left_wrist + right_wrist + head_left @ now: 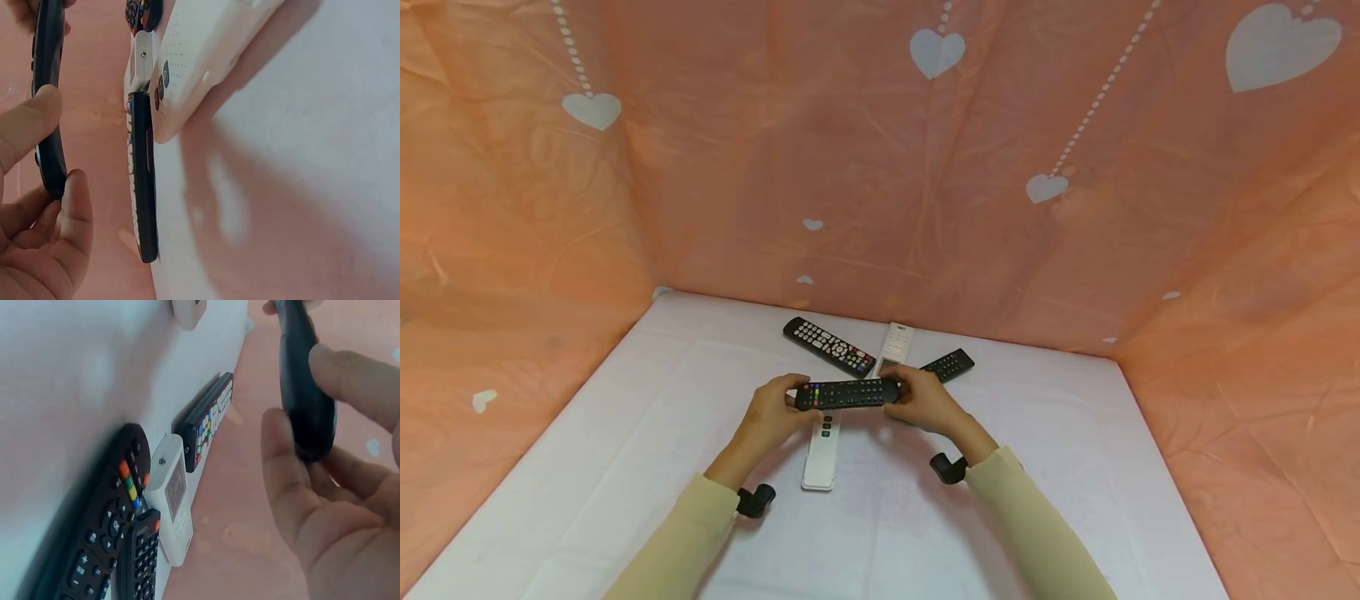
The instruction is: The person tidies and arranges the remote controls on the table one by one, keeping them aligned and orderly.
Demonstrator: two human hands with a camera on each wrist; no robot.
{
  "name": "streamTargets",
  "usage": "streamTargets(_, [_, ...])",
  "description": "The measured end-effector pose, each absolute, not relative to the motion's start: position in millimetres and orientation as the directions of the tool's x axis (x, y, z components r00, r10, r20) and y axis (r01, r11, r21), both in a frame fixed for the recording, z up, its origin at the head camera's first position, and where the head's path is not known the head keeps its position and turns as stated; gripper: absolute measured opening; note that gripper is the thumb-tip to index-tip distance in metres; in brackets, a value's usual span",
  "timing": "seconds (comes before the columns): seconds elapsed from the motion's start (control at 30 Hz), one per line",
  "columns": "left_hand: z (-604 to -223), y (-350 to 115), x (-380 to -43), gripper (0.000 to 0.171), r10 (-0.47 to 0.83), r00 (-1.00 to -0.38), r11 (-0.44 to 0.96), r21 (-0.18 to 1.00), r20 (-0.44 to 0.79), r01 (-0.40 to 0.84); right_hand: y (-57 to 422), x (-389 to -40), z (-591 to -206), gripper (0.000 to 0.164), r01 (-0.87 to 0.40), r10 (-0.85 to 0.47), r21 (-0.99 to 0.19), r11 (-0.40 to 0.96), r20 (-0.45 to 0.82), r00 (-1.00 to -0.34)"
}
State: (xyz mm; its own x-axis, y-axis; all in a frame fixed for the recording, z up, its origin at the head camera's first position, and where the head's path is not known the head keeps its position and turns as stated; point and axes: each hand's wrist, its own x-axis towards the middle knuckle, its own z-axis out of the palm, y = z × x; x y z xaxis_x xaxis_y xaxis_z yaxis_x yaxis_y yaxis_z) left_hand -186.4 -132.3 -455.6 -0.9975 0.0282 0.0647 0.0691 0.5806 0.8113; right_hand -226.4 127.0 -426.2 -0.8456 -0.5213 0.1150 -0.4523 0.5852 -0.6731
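Observation:
A black remote control (847,393) with coloured buttons is held level above the table. My left hand (772,412) grips its left end, and my right hand (925,400) grips the right end. In the left wrist view, thumb and fingers pinch the remote's edges. Below it, a white remote (822,454) lies with its upper part hidden. Behind are a black remote with white buttons (829,346) and another white remote (897,342). The right wrist view shows a large black remote (94,537) beside a smaller black one (144,556); my right hand partly hides that area in the head view.
A white cloth (625,467) covers the table. Orange-pink curtains (880,192) with white hearts enclose its back and sides. Black wrist devices (756,500) sit on both wrists, near the cream sleeves (681,542).

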Motion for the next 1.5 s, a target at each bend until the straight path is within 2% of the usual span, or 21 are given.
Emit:
streamTargets(0.3, [-455,-132,-190,0.053,-0.024,-0.993,0.548,0.832,0.114,0.082,129,-203,-425,0.049,-0.398,-0.466,-0.710,0.581,0.111,-0.878])
streamTargets(0.6, [-454,-127,-194,0.047,-0.025,-0.990,0.543,0.833,0.137,0.101,133,-182,-428,0.052,-0.411,-0.471,-0.773,0.483,0.167,-0.866])
streamTargets(0.7, [-452,-124,-196,0.047,-0.022,-0.991,0.553,0.827,0.132,0.098,134,-177,-429,0.051,-0.422,-0.464,-0.763,0.489,0.182,-0.867])
streamTargets(1.0, [-454,-117,-202,0.048,0.084,-0.990,0.618,0.774,0.111,0.139,140,-164,-434,0.047,-0.387,-0.499,-0.809,0.443,0.136,-0.856])
streamTargets(1.13, [-455,-115,-206,0.048,0.147,-0.982,0.634,0.751,0.121,0.188,139,-157,-436,0.045,-0.401,-0.529,-0.800,0.447,0.126,-0.839])
streamTargets(1.5, [-456,-111,-217,0.045,0.234,-0.969,0.616,0.758,0.082,0.213,131,-147,-443,0.045,-0.427,-0.525,-0.775,0.466,0.147,-0.838])
